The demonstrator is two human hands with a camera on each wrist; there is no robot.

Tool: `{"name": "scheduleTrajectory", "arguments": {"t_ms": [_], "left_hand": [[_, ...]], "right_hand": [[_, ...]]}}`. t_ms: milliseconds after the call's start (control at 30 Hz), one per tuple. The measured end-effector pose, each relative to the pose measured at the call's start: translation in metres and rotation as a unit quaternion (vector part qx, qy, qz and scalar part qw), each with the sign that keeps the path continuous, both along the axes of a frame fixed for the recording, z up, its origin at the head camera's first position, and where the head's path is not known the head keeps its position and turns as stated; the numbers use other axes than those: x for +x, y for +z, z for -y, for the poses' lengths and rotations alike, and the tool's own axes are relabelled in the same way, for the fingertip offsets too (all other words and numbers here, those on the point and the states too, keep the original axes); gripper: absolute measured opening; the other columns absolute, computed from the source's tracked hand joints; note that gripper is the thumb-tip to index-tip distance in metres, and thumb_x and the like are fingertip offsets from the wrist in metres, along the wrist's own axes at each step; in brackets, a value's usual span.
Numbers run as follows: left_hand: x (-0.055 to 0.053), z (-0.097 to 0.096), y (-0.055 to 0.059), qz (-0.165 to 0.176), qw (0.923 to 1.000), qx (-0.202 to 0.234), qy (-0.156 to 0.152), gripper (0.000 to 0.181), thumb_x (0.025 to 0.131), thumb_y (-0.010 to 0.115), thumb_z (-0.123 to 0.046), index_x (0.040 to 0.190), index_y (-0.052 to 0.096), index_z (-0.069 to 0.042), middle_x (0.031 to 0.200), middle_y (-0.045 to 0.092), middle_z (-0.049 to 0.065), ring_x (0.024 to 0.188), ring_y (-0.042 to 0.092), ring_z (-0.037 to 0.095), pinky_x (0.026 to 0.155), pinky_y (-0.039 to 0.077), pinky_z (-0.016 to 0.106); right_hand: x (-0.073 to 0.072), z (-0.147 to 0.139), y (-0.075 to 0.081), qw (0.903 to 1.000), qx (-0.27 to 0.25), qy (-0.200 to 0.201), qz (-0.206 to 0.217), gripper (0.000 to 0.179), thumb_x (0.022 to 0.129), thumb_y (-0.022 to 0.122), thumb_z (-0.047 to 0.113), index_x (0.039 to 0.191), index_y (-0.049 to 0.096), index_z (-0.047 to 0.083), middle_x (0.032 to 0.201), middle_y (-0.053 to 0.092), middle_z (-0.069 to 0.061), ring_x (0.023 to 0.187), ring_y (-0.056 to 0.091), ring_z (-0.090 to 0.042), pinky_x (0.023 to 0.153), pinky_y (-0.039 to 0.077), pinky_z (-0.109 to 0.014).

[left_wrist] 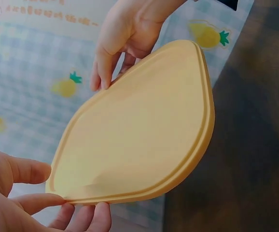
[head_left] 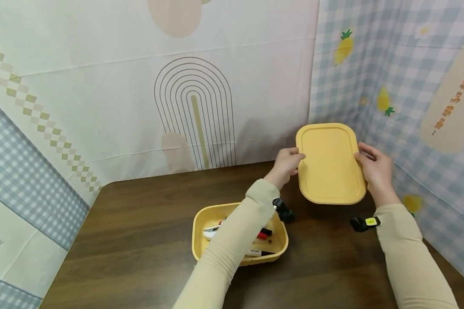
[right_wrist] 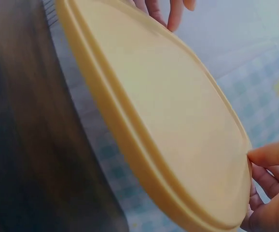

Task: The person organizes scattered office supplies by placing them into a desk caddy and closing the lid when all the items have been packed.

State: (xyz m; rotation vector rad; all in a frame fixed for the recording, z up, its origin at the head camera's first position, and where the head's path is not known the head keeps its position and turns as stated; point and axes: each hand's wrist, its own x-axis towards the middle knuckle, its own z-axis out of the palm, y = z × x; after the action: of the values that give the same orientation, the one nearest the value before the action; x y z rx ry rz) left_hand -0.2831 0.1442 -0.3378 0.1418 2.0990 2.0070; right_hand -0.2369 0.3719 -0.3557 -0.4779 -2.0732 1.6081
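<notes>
A yellow rounded-rectangle lid (head_left: 331,165) is held up above the back right of the table, its broad face toward the head camera. My left hand (head_left: 287,165) pinches its left edge, thumb on the front face. On the opposite edge my right hand (head_left: 377,171) grips it between thumb and fingers. The left wrist view shows the lid (left_wrist: 134,130) tilted, with a raised rim running round it. In the right wrist view the right fingers (right_wrist: 270,153) are at the lid's edge. Below my left forearm sits a yellow box (head_left: 198,229), partly hidden by the sleeve.
Inside the box lie a black-capped marker (head_left: 259,253), a red item (head_left: 262,235) and other small items. The dark wooden table (head_left: 139,240) meets a white patterned cloth (head_left: 112,107) behind and a blue checked cloth (head_left: 402,77) at the right.
</notes>
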Motion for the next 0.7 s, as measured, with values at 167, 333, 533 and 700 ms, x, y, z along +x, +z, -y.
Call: {"name": "scheduleTrajectory", "arguments": {"t_ms": [167,333,533,700], "left_hand": [[-0.001,0.009,0.016,-0.023,0.9997,-0.001,-0.007,0.046,0.099,0.064,-0.015,0.144,0.057,-0.009,0.142,0.058,0.003,0.122,0.060,0.020,0.095,0.053,0.042],[-0.003,0.024,0.029,-0.042,0.9987,0.004,-0.027,0.046,0.100,0.064,-0.018,0.144,0.057,-0.012,0.145,0.056,-0.001,0.125,0.058,0.017,0.097,0.052,0.043],[0.001,0.041,0.042,-0.063,0.9961,0.014,-0.061,0.051,0.100,0.064,-0.019,0.149,0.051,-0.011,0.150,0.050,-0.003,0.122,0.061,0.015,0.100,0.050,0.042],[0.005,0.050,0.048,-0.088,0.9929,0.024,-0.077,0.052,0.101,0.063,-0.018,0.150,0.047,-0.008,0.154,0.046,-0.002,0.120,0.062,0.014,0.094,0.053,0.035]], "right_hand": [[0.005,0.007,0.014,0.9984,-0.041,0.008,-0.038,0.048,0.097,0.067,0.018,0.144,0.058,0.014,0.119,0.062,0.014,0.095,0.053,0.002,0.070,0.049,-0.008],[0.011,0.018,0.028,0.9895,-0.109,0.019,-0.094,0.049,0.094,0.070,0.010,0.142,0.059,0.010,0.118,0.062,0.011,0.094,0.054,-0.002,0.070,0.049,-0.008],[0.017,0.032,0.036,0.9797,-0.148,0.015,-0.134,0.048,0.092,0.073,0.008,0.138,0.064,0.014,0.119,0.064,0.009,0.096,0.057,-0.005,0.071,0.051,-0.010],[0.019,0.038,0.040,0.9760,-0.156,0.015,-0.151,0.053,0.090,0.074,0.006,0.141,0.061,0.014,0.116,0.066,0.007,0.098,0.059,-0.004,0.074,0.051,-0.010]]}}
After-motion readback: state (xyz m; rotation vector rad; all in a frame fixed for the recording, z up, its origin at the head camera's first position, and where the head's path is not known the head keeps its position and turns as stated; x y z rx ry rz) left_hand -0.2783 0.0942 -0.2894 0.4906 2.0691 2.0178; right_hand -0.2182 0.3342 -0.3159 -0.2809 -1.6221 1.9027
